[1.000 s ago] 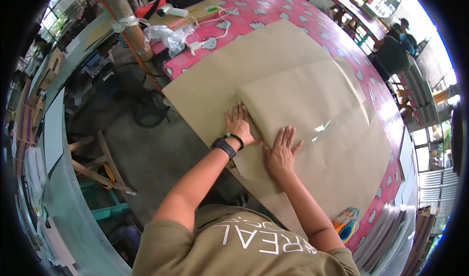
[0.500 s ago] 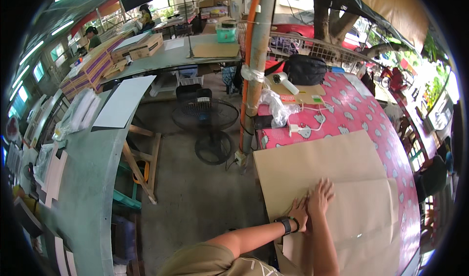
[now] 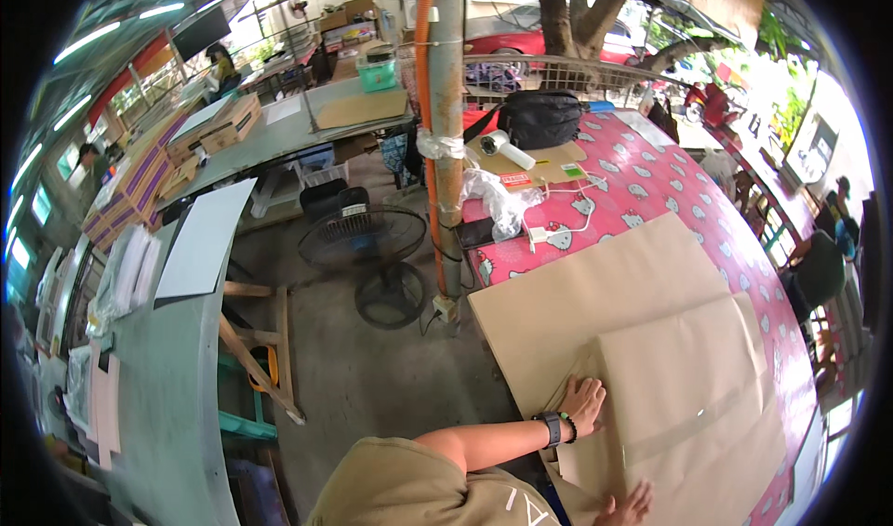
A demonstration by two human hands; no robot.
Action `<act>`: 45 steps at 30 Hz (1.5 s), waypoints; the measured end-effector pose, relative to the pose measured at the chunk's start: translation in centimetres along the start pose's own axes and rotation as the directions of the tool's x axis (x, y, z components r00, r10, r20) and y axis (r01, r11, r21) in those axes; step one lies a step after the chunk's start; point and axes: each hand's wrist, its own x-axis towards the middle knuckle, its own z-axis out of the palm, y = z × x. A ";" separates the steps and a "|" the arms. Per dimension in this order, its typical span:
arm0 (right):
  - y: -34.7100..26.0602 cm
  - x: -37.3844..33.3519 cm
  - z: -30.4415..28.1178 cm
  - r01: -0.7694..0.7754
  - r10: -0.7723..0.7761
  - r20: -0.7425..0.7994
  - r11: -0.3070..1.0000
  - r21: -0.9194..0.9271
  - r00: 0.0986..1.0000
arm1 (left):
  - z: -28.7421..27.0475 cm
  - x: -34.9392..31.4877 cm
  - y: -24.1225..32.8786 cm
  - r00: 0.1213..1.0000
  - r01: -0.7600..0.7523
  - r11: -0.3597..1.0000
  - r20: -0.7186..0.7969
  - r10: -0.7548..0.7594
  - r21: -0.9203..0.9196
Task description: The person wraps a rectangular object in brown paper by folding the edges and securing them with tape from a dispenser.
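Head view: both hands' fingers [image 3: 590, 398] spread flat on brown paper [image 3: 688, 386].

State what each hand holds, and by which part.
Nothing is gripped. The left hand presses flat on the large brown folded paper sheet near its left corner; the right hand rests on its lower edge.

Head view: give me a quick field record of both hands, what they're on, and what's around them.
left hand: flat, palm down on the folded brown paper sheet, wrist wearing a dark band
right hand: at the lower frame edge, fingers spread on the same sheet
sheet: creased flap doubled over a larger brown sheet
surface: table with red patterned cloth
far end of table: black bag, white cable
beside table: post, floor fan
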 end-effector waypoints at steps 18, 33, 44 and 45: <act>-11.5 3.7 -0.3 0.032 -0.031 -0.042 0.999 0.039 0.999 | -3.8 4.3 -13.5 0.666 -0.745 0.667 0.048 0.744 0.009; 3.3 -6.9 -5.6 -0.358 0.644 -0.057 0.494 0.792 0.763 | -4.6 12.3 -5.2 0.900 -0.370 0.818 0.049 0.433 -0.440; -0.7 12.4 -5.6 0.220 -0.178 -0.131 0.840 0.495 0.975 | -3.2 12.6 -2.5 0.996 -0.025 0.713 -0.078 -0.043 -0.701; -1.2 12.6 -5.2 0.208 -0.161 -0.134 0.812 0.545 0.978 | -2.6 12.1 -2.7 0.972 -0.035 0.701 -0.189 -0.143 -0.712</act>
